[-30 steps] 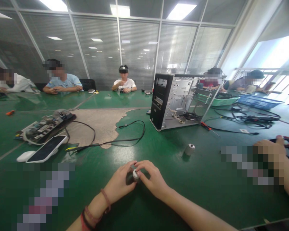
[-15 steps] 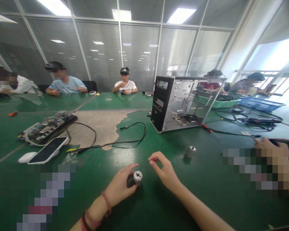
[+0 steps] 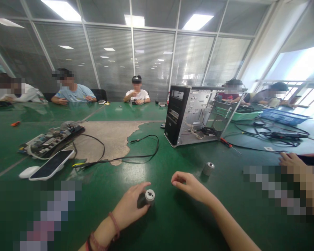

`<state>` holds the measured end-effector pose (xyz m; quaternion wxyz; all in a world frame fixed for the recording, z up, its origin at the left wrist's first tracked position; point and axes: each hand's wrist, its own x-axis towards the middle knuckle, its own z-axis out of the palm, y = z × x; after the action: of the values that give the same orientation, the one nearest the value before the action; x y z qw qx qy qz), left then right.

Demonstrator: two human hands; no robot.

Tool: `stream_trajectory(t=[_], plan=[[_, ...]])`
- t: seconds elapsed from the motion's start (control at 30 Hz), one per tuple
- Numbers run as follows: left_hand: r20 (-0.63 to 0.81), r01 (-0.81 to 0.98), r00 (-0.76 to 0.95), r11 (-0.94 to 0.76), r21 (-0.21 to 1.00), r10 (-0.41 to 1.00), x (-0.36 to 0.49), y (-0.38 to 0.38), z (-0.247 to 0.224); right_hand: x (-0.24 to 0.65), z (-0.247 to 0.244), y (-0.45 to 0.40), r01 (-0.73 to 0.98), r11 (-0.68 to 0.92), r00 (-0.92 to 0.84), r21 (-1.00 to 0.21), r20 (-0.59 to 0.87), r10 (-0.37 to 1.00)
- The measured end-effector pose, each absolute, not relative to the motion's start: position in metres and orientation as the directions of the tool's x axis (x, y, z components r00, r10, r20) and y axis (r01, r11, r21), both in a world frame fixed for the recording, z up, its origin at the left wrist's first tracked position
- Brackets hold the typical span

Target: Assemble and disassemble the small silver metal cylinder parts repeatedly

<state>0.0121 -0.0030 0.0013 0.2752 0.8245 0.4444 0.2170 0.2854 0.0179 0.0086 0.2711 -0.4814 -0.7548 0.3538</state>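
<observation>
A short metal cylinder [image 3: 150, 197] with small dark holes in its pale top stands upright in front of me. My left hand [image 3: 132, 204] curves around its left side, the thumb against its lower part and the index finger stretched out past the back. The other left fingers are mostly hidden. To the right and apart from it, my right hand [image 3: 187, 182] hovers over the table with thumb and fingertips together; anything in the pinch is too small to make out. A second metal cylinder [image 3: 208, 168] stands just beyond my right hand.
An opened computer case [image 3: 176, 116] stands ahead. Left are a circuit board assembly [image 3: 51, 139], a phone [image 3: 52, 165] and a black cable [image 3: 136, 155]. A screwdriver [image 3: 226, 142] and baskets [image 3: 285, 116] lie to the right. A co-worker's hands [image 3: 294, 164] are at the right edge; others sit opposite.
My right hand has moved right, away from the near cylinder and towards the second one. My left hand stays around the near cylinder. The view has tilted slightly.
</observation>
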Motion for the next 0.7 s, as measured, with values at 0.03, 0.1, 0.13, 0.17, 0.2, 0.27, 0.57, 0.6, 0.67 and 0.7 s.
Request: stream_trajectory(t=[0.03,0.1,0.13,0.17,0.2,0.27,0.57,0.6,0.67,0.7], plan=[[0.111,0.613,0.513,-0.453,0.647,0.851,0.012,-0.003,0.002,0.28,0.011,0.014,0.527,0.295,-0.412,-0.797,0.064,0.909],[0.111,0.611,0.516,-0.456,0.647,0.849,0.013,-0.003,0.002,0.269,0.012,0.008,0.521,0.315,-0.452,-0.794,0.056,0.89],[0.112,0.611,0.517,-0.457,0.646,0.849,0.013,-0.003,0.002,0.264,0.011,0.006,0.519,0.324,-0.47,-0.791,0.052,0.881],[0.112,0.613,0.515,-0.456,0.645,0.85,0.013,-0.003,0.001,0.26,0.009,0.004,0.519,0.332,-0.488,-0.788,0.046,0.871],[0.11,0.616,0.513,-0.454,0.644,0.852,0.013,-0.003,0.0,0.256,0.006,0.003,0.522,0.341,-0.505,-0.782,0.039,0.862],[0.104,0.621,0.506,-0.446,0.644,0.856,0.012,-0.002,-0.001,0.251,0.001,0.002,0.543,0.359,-0.525,-0.759,0.027,0.85],[0.099,0.617,0.513,-0.446,0.649,0.853,0.011,-0.002,-0.002,0.253,0.002,0.002,0.539,0.36,-0.516,-0.761,0.039,0.855],[0.1,0.612,0.517,-0.449,0.651,0.85,0.011,-0.002,-0.002,0.253,0.003,0.002,0.537,0.368,-0.5,-0.759,0.064,0.864],[0.104,0.602,0.525,-0.455,0.656,0.845,0.009,-0.002,-0.002,0.253,0.004,0.002,0.52,0.394,-0.462,-0.758,0.138,0.876],[0.106,0.598,0.527,-0.457,0.659,0.843,0.009,-0.002,-0.002,0.252,0.004,0.001,0.503,0.41,-0.445,-0.761,0.178,0.878]])
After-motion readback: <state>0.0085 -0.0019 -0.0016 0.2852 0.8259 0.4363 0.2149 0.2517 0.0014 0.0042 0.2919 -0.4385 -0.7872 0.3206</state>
